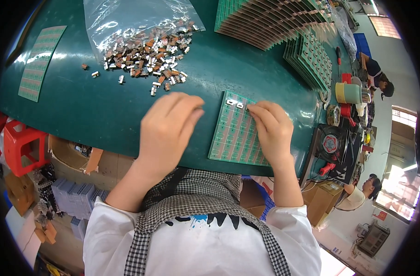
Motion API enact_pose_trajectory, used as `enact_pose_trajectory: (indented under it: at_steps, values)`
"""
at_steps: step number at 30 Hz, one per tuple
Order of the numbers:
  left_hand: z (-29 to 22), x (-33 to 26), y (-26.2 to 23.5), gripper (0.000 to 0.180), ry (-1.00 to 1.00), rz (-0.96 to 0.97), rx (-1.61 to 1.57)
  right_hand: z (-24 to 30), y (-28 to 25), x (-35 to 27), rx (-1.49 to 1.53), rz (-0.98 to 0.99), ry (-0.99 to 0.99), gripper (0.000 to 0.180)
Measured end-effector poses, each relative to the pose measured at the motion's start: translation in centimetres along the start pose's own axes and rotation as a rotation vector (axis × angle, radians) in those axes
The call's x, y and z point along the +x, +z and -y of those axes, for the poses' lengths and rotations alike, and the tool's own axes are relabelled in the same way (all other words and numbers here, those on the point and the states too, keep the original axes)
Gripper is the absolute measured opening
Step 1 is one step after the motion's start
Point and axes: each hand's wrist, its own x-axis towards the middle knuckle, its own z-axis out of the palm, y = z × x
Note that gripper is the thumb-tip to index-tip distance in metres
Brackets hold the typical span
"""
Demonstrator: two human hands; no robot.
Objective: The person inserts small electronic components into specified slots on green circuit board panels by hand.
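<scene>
Over a circuit board (234, 133), probably light, stiff and best held by its edges, the right hand (274, 131) is bending its fingertips inward, whether clamped we cannot tell.

This looks like an electronics assembly workshop: the green worktop (104, 110) carries a gridded circuit panel (233, 138) near the centre, stacked circuit boards (260, 23) at one o'clock and heaped small metal-legged components (150, 55) at eleven. A black fan (330, 143) stands at three, a cardboard box (327, 198) at four; other people show toward two (373, 69) and four.
</scene>
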Motion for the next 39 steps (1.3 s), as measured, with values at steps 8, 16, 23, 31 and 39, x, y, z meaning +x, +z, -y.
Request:
enact_pose_trajectory:
  at_steps: [8,16,23,31,39]
  values:
    - [-2.2,-0.5,1.5,0.033,0.163,0.075,-0.223,-0.6,0.5,-0.7,-0.065,-0.073,-0.118,0.032]
    - [-2.0,-0.9,1.9,0.034,0.215,0.097,-0.202,-0.1,0.4,-0.4,-0.124,-0.049,-0.122,0.028]
    - [-1.8,-1.3,2.4,0.037,0.231,0.107,-0.176,2.0,-0.4,0.0,-0.001,-0.059,0.058,0.019]
    - [-2.2,-1.4,2.5,0.047,0.378,0.147,-0.184,3.3,-2.7,-1.3,1.018,0.332,0.548,0.013]
    - [-2.5,-1.5,2.2,0.046,0.491,0.277,-0.109,2.7,-2.7,-2.0,0.869,0.359,0.450,0.013]
